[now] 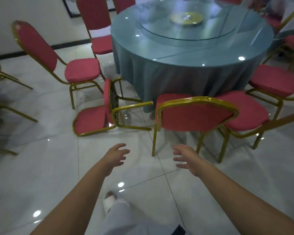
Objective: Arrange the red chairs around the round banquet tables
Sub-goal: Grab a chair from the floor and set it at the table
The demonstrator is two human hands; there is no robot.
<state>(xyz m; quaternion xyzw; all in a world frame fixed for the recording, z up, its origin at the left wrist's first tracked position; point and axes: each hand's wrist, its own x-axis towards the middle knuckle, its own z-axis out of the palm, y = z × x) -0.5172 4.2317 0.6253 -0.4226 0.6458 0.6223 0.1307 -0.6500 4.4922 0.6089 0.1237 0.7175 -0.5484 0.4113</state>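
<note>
Okay, left hand (115,157) and right hand (187,158) hover low at 12 o'clock, fingers (124,152) spread, holding nothing. Upright red chair (193,116) is just beyond at 1 o'clock. Tipped chair (92,119) lies on the floor at 11. Round worktop (193,53) sits behind both. Chairs look light with a stiff metal frame. Grab the gold top rail (193,100) with both hands.

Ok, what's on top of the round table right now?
A clear glass turntable sits on the round table, with a gold disc at its centre. The blue-grey cloth hides everything under the tabletop.
</note>
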